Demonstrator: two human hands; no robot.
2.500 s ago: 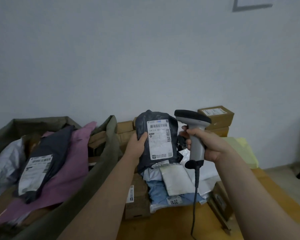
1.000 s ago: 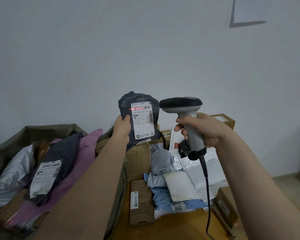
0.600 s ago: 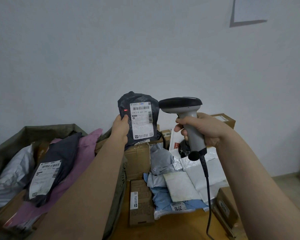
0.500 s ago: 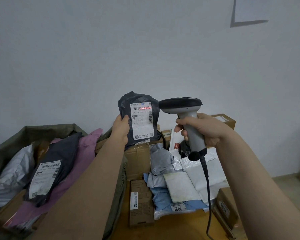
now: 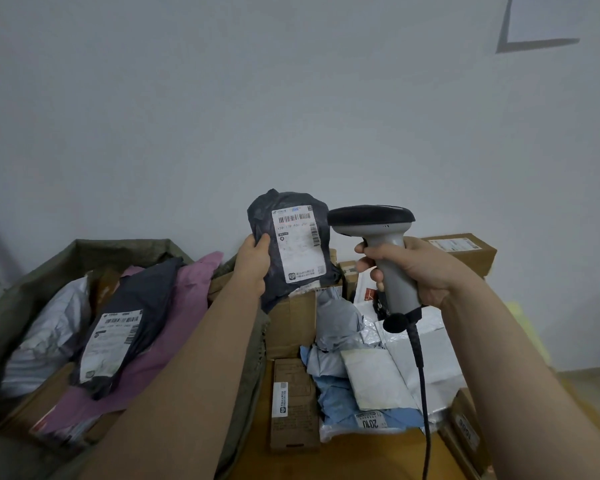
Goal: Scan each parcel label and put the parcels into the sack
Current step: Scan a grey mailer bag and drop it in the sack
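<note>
Left grip [image 5: 253, 261]: thumb and fingers pinch left edge of dark parcel [image 5: 257, 216]. Parcel held upright in air above box pile, right of sack, label [image 5: 300, 245] facing camera.
Right grip [image 5: 425, 268]: wrapped round handle of scanner [image 5: 385, 244]. Scanner head points left, just beside label. Cable [image 5: 420, 362] hangs from handle.
Sack [image 5: 118, 244]: at left, mouth open. Inside: pink parcel [image 5: 187, 299], second dark parcel [image 5: 146, 292], white parcel [image 5: 49, 327].
Surface [image 5: 361, 459]: cardboard box [image 5: 293, 403] and blue mailer [image 5: 336, 403] beside sack, with grey and white mailers.

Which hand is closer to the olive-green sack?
Left. The left hand, holding a dark grey plastic parcel, is just past the rim of the olive-green fabric sack; the right hand, gripping a grey handheld scanner, is farther right.
</note>
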